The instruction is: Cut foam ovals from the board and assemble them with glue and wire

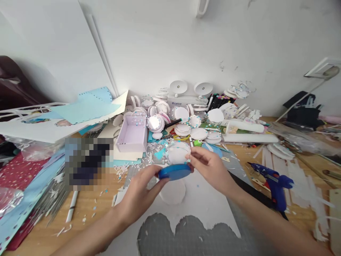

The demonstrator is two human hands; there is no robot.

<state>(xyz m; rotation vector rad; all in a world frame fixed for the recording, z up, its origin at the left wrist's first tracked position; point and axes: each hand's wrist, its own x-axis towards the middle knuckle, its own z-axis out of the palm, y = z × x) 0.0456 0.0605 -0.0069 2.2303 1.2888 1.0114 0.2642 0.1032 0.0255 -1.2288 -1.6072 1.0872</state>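
Observation:
My left hand [145,190] grips the left end of a flat, round blue disc [176,172], thumb on the near side. The disc is tilted, so its thick rim shows; whether it is a lid or a roll I cannot tell. At its right edge is my right hand [209,165], fingers closed, with fingertips against the rim. Under the disc, a white circle [173,192] lies on a white sheet [210,199] whose near edge is cut into scallops. Just behind stands a round white piece [178,151] with a frilly edge.
A grey cutting mat [170,243] lies underneath. White and pink round pieces crowd the back around a lilac box [132,133]. A blue glue gun [275,183] lies at right beside clear strips. Blue and cream paper sheets [90,110] are piled at left, near a white pen [71,206].

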